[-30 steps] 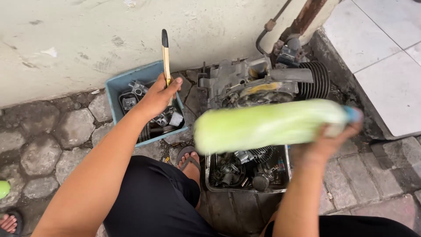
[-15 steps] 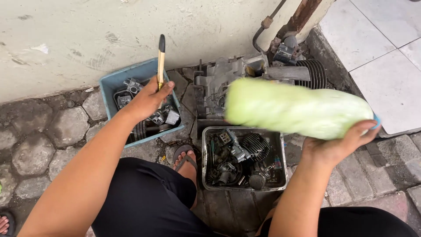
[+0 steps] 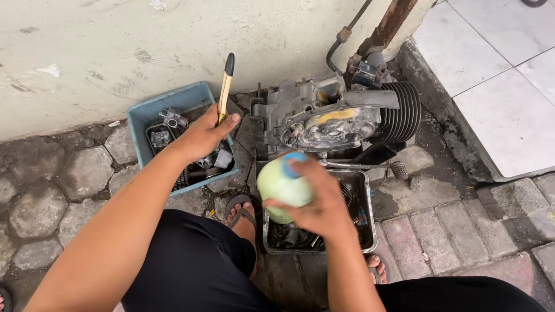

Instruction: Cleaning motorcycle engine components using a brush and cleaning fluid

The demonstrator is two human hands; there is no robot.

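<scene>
My left hand (image 3: 203,136) grips a thin brush (image 3: 224,86) with a wooden handle and a black tip that points up, above a blue plastic tub (image 3: 151,111) of small metal parts. My right hand (image 3: 315,202) holds a pale green plastic bottle (image 3: 278,186) with a blue cap (image 3: 293,163); the cap points up at the camera. The bottle hangs over a metal tray (image 3: 364,208) of dark engine parts. Just beyond the tray stands a grey motorcycle engine (image 3: 338,115) with black cooling fins.
A pale plastered wall (image 3: 173,40) runs along the back. A rusty pipe (image 3: 388,26) and a hose rise behind the engine. A raised white tiled step (image 3: 497,86) lies at the right. My sandalled feet (image 3: 240,208) rest on stone paving (image 3: 52,185).
My right hand has swung the green bottle from lying sideways at the right to upright over the metal tray. My left hand with the brush has hardly moved.
</scene>
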